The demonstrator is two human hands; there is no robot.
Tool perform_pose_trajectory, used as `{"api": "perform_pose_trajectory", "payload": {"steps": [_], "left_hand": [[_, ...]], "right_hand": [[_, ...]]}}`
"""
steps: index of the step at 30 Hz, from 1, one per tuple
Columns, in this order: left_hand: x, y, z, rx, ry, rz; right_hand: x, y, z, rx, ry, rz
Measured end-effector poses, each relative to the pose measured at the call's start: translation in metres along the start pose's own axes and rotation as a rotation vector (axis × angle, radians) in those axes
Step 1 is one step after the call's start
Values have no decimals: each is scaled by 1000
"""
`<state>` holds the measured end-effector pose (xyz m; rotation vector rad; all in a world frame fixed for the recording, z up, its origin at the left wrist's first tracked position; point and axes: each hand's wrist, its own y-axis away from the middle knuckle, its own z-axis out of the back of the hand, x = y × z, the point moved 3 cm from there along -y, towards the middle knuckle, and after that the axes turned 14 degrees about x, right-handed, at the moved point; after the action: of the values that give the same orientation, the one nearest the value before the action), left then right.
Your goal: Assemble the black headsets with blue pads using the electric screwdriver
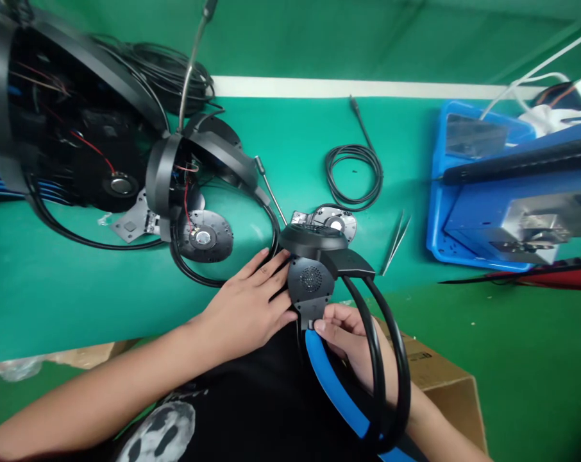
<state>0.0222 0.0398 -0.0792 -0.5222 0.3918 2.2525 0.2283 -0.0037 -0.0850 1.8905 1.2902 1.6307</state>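
In the head view a black headset (351,262) with a thin microphone boom lies at the table's near edge, with its twin headband tubes curving toward me. My left hand (254,305) lies beside its ear cup, fingers stretched out and tips against the cup's side. A round perforated speaker plate (311,280) hangs from this cup. My right hand (345,333) is closed, thumb and fingers pinching the small tab where the plate meets the blue headband pad (336,385). The far speaker plate (337,222) shows partly behind the cup.
Open headsets (163,176) with loose wires and speakers stand at left. A coiled black cable (354,176) and tweezers (395,247) lie on the green table. A blue tray (435,218) holding a blue machine is at right; a cardboard box (447,385) stands below.
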Motion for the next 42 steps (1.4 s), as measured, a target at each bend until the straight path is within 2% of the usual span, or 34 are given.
{"api": "perform_pose_trajectory", "payload": {"steps": [6, 10, 14, 17, 25, 32, 37, 42], "left_hand": [[1, 9, 6, -10, -41, -53], [6, 18, 17, -130, 8, -86], [14, 17, 22, -243, 17, 22], [17, 12, 19, -231, 10, 81], [20, 8, 12, -188, 6, 74], [21, 7, 12, -201, 23, 74], [21, 7, 10, -217, 14, 77], [21, 7, 14, -219, 36, 89]], "right_hand": [[-2, -6, 1, -10, -36, -18], [2, -9, 4, -21, 18, 11], [12, -12, 4, -45, 108, 14], [18, -15, 4, -68, 174, -12], [22, -21, 12, -23, 421, -21], [31, -23, 9, -99, 678, -12], [26, -21, 7, -104, 579, 24], [3, -12, 5, -141, 323, 97]]}}
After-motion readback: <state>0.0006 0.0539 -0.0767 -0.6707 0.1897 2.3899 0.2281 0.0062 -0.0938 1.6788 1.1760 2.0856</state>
